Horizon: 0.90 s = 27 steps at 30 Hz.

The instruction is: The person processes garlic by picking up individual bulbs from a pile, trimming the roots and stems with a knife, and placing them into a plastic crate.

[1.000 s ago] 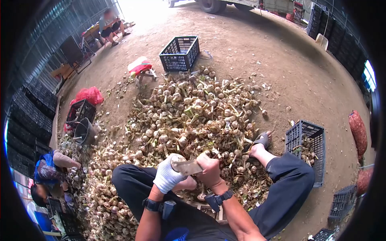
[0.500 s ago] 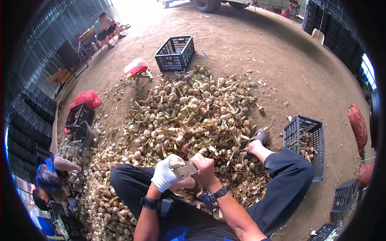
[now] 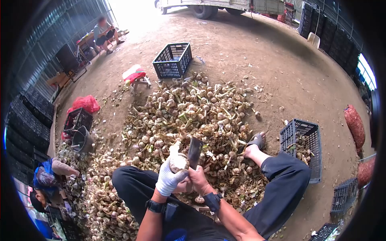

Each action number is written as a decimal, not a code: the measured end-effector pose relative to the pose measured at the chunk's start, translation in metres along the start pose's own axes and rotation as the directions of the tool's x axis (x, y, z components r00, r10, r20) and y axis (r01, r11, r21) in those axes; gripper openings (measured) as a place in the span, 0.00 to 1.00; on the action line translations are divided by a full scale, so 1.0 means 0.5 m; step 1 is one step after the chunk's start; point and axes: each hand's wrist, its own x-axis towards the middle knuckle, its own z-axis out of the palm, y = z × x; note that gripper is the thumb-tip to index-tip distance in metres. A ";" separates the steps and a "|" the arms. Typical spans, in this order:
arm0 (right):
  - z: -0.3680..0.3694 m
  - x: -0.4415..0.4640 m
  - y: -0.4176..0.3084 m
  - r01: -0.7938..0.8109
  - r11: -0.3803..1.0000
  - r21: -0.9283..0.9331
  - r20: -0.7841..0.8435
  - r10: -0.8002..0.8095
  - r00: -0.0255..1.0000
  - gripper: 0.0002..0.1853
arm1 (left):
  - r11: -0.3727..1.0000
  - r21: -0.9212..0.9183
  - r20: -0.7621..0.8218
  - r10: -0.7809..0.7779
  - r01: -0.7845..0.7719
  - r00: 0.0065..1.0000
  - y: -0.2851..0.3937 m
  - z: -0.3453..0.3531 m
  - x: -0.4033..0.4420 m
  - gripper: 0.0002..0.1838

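My left hand (image 3: pixel 166 179), in a white knit glove, is closed around a garlic bulb (image 3: pixel 178 163) with a pale stalk pointing up. My bare right hand (image 3: pixel 198 179) grips a broad, dark-bladed knife (image 3: pixel 195 152). Its blade stands nearly upright beside the garlic; the handle is hidden in my fist. Both hands are close together above my lap. In front of them spreads a big heap of garlic bulbs (image 3: pixel 181 108) with stalks and dry leaves.
A black plastic crate (image 3: pixel 172 69) stands beyond the heap, left of which is a low stool (image 3: pixel 140 80). At right, another crate (image 3: pixel 284 138) holds garlic scraps. A bucket (image 3: pixel 82 139) sits at left near a stooping co-worker (image 3: pixel 48 174). A truck (image 3: pixel 225 6) is parked behind.
The knife has swung from lying across the garlic to nearly upright at its right. My left hand has turned, so the bulb and its stalk now show.
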 end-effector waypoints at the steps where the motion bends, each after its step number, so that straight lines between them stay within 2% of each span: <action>1: 0.014 -0.013 -0.008 -0.089 0.985 0.148 0.062 0.080 0.995 0.10 | 0.998 -0.048 -0.038 0.039 -0.041 0.999 0.012 0.011 -0.002 0.26; 2: 0.019 -0.019 -0.015 -0.087 0.985 0.146 0.064 0.078 0.995 0.10 | 0.998 -0.048 -0.038 0.042 -0.044 0.998 0.020 0.010 -0.005 0.26; 4: 0.032 -0.029 -0.036 -0.185 0.944 0.272 0.143 0.150 0.978 0.09 | 0.981 -0.195 0.030 -0.008 0.014 1.000 0.031 -0.006 -0.009 0.29; 5: 0.039 -0.030 -0.053 -0.169 0.955 0.246 0.078 0.154 0.985 0.06 | 0.986 -0.097 0.057 0.139 -0.133 0.989 -0.021 -0.030 0.007 0.30; 6: 0.036 -0.027 -0.068 -0.167 0.956 0.243 0.079 0.152 0.985 0.06 | 0.971 -0.196 0.031 0.147 -0.138 0.989 -0.007 -0.024 0.001 0.32; 8: 0.027 -0.022 -0.095 -0.063 0.974 0.216 0.048 0.054 0.997 0.06 | 0.944 -0.326 -0.033 0.045 -0.053 0.998 0.035 -0.011 -0.013 0.36; 9: 0.053 -0.035 -0.129 -0.042 0.979 0.200 -0.077 0.058 0.995 0.05 | 0.970 -0.224 -0.076 0.076 -0.091 0.994 0.045 -0.017 -0.009 0.41; 10: 0.049 -0.037 -0.141 0.043 0.985 0.167 -0.068 -0.032 0.997 0.04 | 0.975 -0.175 -0.111 0.116 -0.134 0.987 0.029 -0.023 -0.006 0.40; 11: 0.042 -0.033 -0.143 0.084 0.988 0.126 -0.086 -0.074 0.994 0.04 | 0.987 0.026 -0.104 0.163 -0.161 0.981 0.018 -0.029 -0.002 0.36; 13: 0.040 -0.029 -0.151 0.121 0.989 0.083 -0.104 -0.112 0.988 0.04 | 0.890 0.418 -0.070 0.229 -0.180 0.971 0.006 -0.035 0.001 0.27; 14: 0.039 -0.028 -0.156 0.179 0.983 -0.033 -0.098 -0.181 0.979 0.04 | 0.786 0.594 -0.046 0.245 -0.170 0.968 0.003 -0.036 0.003 0.22; 15: 0.041 -0.029 -0.162 0.234 0.961 -0.149 -0.082 -0.248 0.965 0.04 | 0.791 0.585 -0.035 0.244 -0.178 0.969 -0.001 -0.035 0.005 0.16; 16: 0.044 -0.032 -0.166 0.231 0.961 -0.149 -0.082 -0.245 0.966 0.04 | 0.792 0.585 -0.037 0.242 -0.176 0.969 0.000 -0.034 0.003 0.16; 18: 0.047 -0.036 -0.172 0.320 0.882 -0.346 -0.013 -0.346 0.938 0.06 | 0.866 0.489 -0.092 0.165 -0.100 0.982 0.003 -0.033 0.001 0.14; 19: 0.040 -0.032 -0.161 0.318 0.883 -0.346 -0.014 -0.344 0.939 0.06 | 0.945 0.328 -0.134 0.035 0.011 0.990 0.002 -0.038 0.000 0.11; 20: 0.025 -0.026 -0.142 0.410 0.774 -0.482 0.034 -0.451 0.892 0.07 | 0.961 0.275 -0.153 0.025 0.019 0.988 0.007 -0.041 0.000 0.10; 21: 0.019 -0.022 -0.133 0.486 0.635 -0.600 0.099 -0.545 0.833 0.09 | 0.973 0.210 -0.182 -0.058 0.097 0.982 0.011 -0.046 0.001 0.10; 22: 0.029 -0.025 -0.140 0.486 0.635 -0.600 0.101 -0.542 0.834 0.09 | 0.975 0.142 -0.204 -0.143 0.174 0.968 0.013 -0.050 0.000 0.09; 24: 0.052 -0.038 -0.160 0.604 0.201 -0.772 0.393 -0.596 0.700 0.11 | 0.984 0.085 -0.187 -0.137 0.155 0.973 0.010 -0.048 -0.004 0.09; 25: 0.074 -0.041 -0.165 0.671 0.195 -0.715 0.416 -0.652 0.633 0.07 | 0.991 0.030 -0.162 -0.127 0.133 0.979 0.008 -0.046 -0.005 0.09; 26: 0.072 -0.041 -0.161 0.671 0.195 -0.715 0.417 -0.651 0.634 0.07 | 0.991 0.029 -0.163 -0.127 0.133 0.978 0.010 -0.047 -0.006 0.09; 27: 0.065 -0.038 -0.151 0.613 0.217 -0.760 0.378 -0.621 0.687 0.08 | 0.985 -0.027 -0.131 -0.174 0.172 0.976 0.014 -0.048 -0.009 0.09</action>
